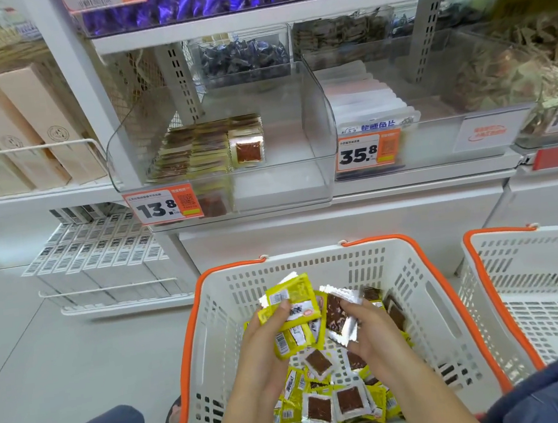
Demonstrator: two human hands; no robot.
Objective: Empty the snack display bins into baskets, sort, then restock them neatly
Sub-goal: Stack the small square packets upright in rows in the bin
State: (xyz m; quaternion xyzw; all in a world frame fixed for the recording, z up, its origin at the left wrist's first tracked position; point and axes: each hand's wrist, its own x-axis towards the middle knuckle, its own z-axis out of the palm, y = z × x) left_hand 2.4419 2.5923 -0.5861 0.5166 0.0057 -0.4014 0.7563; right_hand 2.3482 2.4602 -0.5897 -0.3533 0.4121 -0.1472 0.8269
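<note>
A white basket with an orange rim (426, 285) stands on the floor in front of me, with several yellow and silver snack packets (320, 408) loose in its bottom. Over it, my left hand (267, 340) grips a fanned bunch of yellow packets (292, 303). My right hand (369, 331) holds a few silver packets (338, 315) with brown squares showing. Above, a clear display bin (320, 158) on the shelf holds neat rows of the same packets (205, 146) in its left half; its right half is bare.
A second white and orange basket (482, 259) stands to the right, nothing visible in it. The neighbouring clear bin (435, 139) holds white packets. Price tags reading 13.8 (163, 206) and 35.8 (367, 150) hang on the bin fronts. Boxes (96, 258) fill the lower left shelves.
</note>
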